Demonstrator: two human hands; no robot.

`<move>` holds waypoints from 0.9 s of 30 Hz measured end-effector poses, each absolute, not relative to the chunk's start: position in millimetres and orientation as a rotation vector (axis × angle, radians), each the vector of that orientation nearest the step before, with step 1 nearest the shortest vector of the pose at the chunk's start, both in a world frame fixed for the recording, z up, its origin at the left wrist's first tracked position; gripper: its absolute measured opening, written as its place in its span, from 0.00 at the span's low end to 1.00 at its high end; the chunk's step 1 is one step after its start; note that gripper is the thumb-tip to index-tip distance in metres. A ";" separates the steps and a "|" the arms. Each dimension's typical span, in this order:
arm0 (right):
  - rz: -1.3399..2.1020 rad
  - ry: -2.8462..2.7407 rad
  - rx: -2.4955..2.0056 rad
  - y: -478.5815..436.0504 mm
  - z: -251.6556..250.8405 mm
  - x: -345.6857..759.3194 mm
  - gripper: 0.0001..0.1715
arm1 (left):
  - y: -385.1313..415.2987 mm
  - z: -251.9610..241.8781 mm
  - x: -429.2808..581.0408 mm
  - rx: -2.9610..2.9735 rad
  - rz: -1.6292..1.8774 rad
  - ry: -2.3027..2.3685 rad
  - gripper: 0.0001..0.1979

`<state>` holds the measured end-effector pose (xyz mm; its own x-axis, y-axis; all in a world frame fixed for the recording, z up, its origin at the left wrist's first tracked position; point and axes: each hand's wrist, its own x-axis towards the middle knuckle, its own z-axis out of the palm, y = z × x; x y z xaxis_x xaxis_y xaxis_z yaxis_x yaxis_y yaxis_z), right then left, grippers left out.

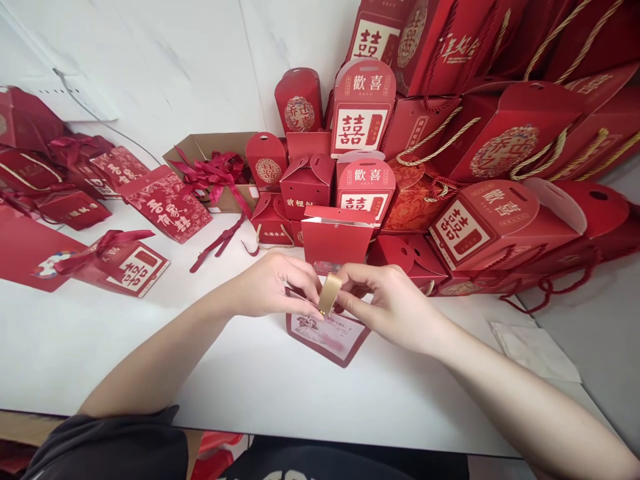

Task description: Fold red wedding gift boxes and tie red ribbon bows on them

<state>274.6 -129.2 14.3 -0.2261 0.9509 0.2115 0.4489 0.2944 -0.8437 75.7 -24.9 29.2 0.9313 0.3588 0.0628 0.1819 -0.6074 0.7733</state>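
Observation:
Between my two hands is a short, glossy strip of gold ribbon [331, 293], bent over at the top. My left hand [273, 285] pinches its lower left edge between thumb and fingers. From the other side, my right hand [383, 301] closes its thumb and fingertips around it. Just below the fingers lies a card [333, 341] with a dark red border and a pale pink printed face, partly covered by both hands. Right behind the hands an upright plain red box [336, 241] shows a shiny clear strip near its top.
Red gift boxes and rope-handled bags [505, 150] are stacked along the back and right. A cardboard box [203, 143] holds dark red ribbons [220, 175]. More red boxes [133, 267] stand at left. White tissue [533, 350] lies at right on the white table [240, 387].

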 end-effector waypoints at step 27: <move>0.958 -1.937 -1.121 -131.3 22.0 281.2 0.08 | -20.1 28.1 75.8 2.037 0.121 0.560 0.10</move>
<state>281.2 -131.3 22.0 -0.3868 0.9006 0.1983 0.3890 0.3543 -0.8504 75.8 -20.1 28.1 0.8888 0.4355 -0.1426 0.3376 -0.4120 0.8463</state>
